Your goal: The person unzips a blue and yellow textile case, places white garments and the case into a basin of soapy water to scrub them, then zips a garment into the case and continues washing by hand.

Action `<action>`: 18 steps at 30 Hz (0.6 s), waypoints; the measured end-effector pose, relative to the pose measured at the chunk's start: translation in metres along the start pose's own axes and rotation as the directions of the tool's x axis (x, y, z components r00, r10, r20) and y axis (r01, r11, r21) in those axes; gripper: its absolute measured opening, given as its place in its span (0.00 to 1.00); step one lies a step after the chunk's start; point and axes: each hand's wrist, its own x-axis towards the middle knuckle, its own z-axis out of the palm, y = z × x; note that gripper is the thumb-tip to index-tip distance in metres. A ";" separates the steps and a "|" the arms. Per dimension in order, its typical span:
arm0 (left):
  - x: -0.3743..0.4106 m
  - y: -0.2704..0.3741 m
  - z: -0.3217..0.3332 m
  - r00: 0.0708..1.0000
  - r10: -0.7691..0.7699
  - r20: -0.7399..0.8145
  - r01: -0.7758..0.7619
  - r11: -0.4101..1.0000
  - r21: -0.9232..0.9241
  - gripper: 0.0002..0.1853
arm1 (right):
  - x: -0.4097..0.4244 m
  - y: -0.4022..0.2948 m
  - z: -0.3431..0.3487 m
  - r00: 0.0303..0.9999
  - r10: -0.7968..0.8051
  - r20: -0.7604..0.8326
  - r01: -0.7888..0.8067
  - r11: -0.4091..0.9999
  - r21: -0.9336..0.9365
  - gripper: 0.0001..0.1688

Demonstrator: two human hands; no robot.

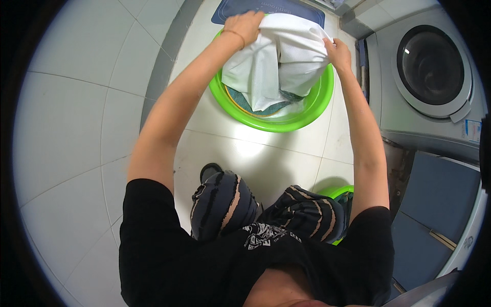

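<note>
A white cloth (264, 69), perhaps a garment, is spread between my two hands above a bright green plastic basin (268, 126). My left hand (245, 28) grips its upper left edge, and a thin band circles that wrist. At the upper right edge, my right hand (338, 51) pinches the fabric between thumb and fingers. The lower folds hang down into the basin. Beneath them lies a green round thing with a yellow rim (245, 103), mostly covered by the cloth. What looks like water shows at the basin's lower right.
A blue bath mat (230, 9) lies beyond the basin. To the right stands a front-loading washing machine (387, 76), with blue cabinet doors (441, 188) nearer me. A second green basin (337, 191) is beside my knee. Tiled wall (69, 115) rises at the left.
</note>
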 end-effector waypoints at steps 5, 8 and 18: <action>-0.046 -0.009 0.054 0.893 -0.170 0.416 0.201 0.979 -0.032 0.15 | -0.036 -0.005 0.017 0.949 -0.247 0.194 0.077 0.781 0.619 0.34; -0.037 -0.022 0.059 0.850 -0.150 0.505 0.243 0.962 -0.124 0.18 | -0.056 -0.011 0.036 0.886 -0.462 0.036 0.414 0.824 0.387 0.25; -0.016 -0.030 -0.092 0.935 0.157 0.317 -0.038 0.936 -0.350 0.15 | -0.071 -0.087 0.012 0.869 -0.479 0.128 0.410 0.839 0.357 0.14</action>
